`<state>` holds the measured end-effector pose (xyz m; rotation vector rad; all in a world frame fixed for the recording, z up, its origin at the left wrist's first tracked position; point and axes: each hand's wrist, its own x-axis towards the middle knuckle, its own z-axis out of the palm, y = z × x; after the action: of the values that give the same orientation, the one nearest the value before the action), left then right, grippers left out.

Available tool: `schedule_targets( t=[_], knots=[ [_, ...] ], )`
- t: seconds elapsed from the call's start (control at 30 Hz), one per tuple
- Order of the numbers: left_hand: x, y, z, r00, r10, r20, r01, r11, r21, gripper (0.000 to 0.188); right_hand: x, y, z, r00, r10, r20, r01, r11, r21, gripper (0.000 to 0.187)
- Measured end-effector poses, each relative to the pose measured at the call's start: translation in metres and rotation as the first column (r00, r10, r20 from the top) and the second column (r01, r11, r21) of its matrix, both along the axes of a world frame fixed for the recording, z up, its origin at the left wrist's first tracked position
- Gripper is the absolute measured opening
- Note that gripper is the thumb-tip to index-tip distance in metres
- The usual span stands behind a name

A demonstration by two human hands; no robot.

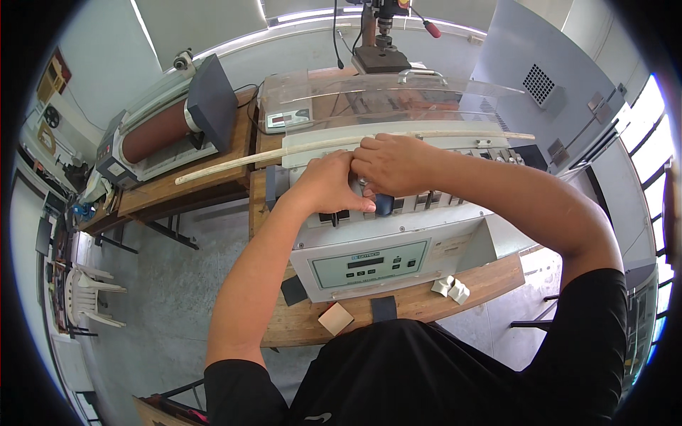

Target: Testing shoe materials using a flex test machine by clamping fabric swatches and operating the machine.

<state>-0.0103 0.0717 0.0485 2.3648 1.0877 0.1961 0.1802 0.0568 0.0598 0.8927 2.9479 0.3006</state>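
Observation:
Both my hands are at the row of metal clamps [430, 200] on top of a white bench testing machine [462, 254]. My left hand [328, 183] is bent over a clamp, its thumb reaching right to a dark blue piece [383, 206]. Most of its fingers are hidden behind the hand. Right beside it, my right hand [391, 165] has its fingers curled around a small metal part [363, 182], mostly covered. What exactly either hand grips cannot be made out. A long pale wooden stick [227, 169] lies across the machine behind my hands.
A raised clear cover [455, 89] stands behind the clamps; a drill press [382, 58] is farther back. Left are a digital readout box [290, 119] and a drum machine [156, 133]. On the bench's near edge lie a tan block [335, 319], a dark strip [383, 309] and white pieces [459, 292].

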Motion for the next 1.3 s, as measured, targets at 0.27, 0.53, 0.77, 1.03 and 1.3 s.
schedule_targets(
  t=[0.27, 0.53, 0.77, 1.03, 1.3],
  knots=[
    [-0.001, 0.005, -0.008, 0.996, -0.042, 0.073, 0.039, 0.999, 0.031, 0.078, 0.000, 0.020, 0.011, 0.971, 0.177, 0.163, -0.164, 0.982, -0.095, 0.025],
    [0.003, 0.002, -0.001, 1.000, 0.000, 0.004, 0.000, 1.000, 0.007, 0.080, 0.002, 0.041, 0.010, 0.906, 0.373, 0.199, -0.368, 0.928, -0.063, 0.025],
    [0.003, 0.002, -0.003, 0.999, 0.039, -0.007, -0.040, 0.999, -0.021, 0.084, -0.007, 0.028, 0.012, 0.964, 0.155, 0.218, -0.117, 0.977, -0.179, 0.036],
    [0.004, 0.001, -0.002, 0.999, 0.028, 0.032, -0.028, 1.000, -0.008, 0.085, -0.030, -0.008, 0.020, 0.855, -0.458, 0.245, 0.512, 0.822, -0.249, 0.040],
    [-0.003, 0.006, -0.012, 0.998, -0.007, 0.069, 0.007, 1.000, 0.004, 0.085, -0.039, -0.012, 0.032, 0.795, -0.532, 0.290, 0.606, 0.718, -0.343, 0.046]
  ],
)
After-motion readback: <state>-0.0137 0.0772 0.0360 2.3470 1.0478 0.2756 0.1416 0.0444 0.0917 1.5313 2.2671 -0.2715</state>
